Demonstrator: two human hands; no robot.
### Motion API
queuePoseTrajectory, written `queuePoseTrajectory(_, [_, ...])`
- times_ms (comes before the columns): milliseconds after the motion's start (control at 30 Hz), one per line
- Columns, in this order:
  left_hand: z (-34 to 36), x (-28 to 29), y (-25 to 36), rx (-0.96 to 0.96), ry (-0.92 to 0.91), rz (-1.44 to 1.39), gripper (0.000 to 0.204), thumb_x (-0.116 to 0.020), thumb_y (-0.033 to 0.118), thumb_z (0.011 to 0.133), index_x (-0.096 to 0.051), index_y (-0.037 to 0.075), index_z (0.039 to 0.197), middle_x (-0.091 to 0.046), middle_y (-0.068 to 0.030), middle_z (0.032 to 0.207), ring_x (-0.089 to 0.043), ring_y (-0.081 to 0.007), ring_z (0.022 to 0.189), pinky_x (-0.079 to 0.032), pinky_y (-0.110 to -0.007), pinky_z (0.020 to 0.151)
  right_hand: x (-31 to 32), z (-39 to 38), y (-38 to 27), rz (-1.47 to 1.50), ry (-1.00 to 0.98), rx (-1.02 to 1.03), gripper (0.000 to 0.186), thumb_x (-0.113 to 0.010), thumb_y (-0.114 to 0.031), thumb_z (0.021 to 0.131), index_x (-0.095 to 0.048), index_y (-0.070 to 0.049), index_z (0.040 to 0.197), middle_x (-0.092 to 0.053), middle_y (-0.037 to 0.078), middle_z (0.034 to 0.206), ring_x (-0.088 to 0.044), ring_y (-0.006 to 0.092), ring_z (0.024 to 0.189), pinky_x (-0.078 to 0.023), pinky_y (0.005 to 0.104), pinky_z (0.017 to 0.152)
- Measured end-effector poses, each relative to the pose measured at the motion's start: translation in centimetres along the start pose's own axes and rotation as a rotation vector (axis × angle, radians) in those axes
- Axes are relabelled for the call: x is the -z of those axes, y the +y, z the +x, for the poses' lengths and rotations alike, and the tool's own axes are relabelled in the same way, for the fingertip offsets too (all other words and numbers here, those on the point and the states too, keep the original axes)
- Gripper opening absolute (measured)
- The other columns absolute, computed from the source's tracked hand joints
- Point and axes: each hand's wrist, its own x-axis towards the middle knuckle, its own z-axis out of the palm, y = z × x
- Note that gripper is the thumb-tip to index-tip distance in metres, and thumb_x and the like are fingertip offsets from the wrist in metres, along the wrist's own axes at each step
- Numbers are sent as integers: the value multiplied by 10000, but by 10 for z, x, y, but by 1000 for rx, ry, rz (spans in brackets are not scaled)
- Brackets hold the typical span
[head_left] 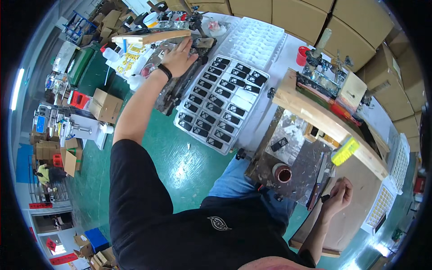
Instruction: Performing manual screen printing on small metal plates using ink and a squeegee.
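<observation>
My left hand (177, 61) is stretched with fingers apart at the wooden-edged frame (157, 35) of the left station, over its stained board (164, 100). Beside it lies a white tray (245, 102) of several small black pieces. My right hand (337, 198) is closed on a small dark object (325, 198), too small to make out clearly, beside a stained work board (265, 175). On that board are a single black piece (279, 144), an open brown jar (282, 173) and a long blade (318, 180). Above them is a wooden screen frame (306, 108) with a yellow block (345, 151).
An empty white tray (256, 38) and red cup (302, 55) stand at the back, before stacked cartons (306, 15). More trays (382, 209) stand far right, boxes (104, 105) at left. A person in a yellow top (43, 175) is in the far left background.
</observation>
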Motion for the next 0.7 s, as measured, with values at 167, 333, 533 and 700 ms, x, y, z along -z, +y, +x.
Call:
queuePoseTrajectory(167, [-67,52,35,-80,296,-209,659,-522,405,1079,-417,16,1601,-374,-95,1713,-465,-318,1491,-418,-502,1174,4,-4,4,32,-27,67,200,-518,10,1019,-686,-9,1128,-636,43,842,-414,58,617,-368,186,573])
queuePoseTrajectory(333, [-177,138,72,-141,562,-531,571,-551,237,1054,-473,-23,1557,-484,-190,1620,-477,-352,1474,-398,-471,1195,-3,-31,-28,-18,-112,377,217,-532,33,986,-674,9,1148,-656,63,861,-476,98,657,-451,222,656])
queuePoseTrajectory(533, [-326,150,123,137,571,-1201,354,-442,134,1115,-620,-92,1322,-594,-274,1444,-638,-352,1218,-556,-448,1050,-73,-91,-98,-66,-814,537,479,-682,4,870,-616,18,1344,-717,119,976,-611,198,787,-530,313,742])
queuePoseTrajectory(700, [-382,137,198,336,382,-1906,260,-542,72,1097,-668,-92,1255,-660,-235,1360,-736,-313,996,-619,-402,889,-158,-164,-102,-201,-1124,864,601,-775,-76,864,-546,-30,1417,-693,126,1128,-687,286,857,-552,406,727])
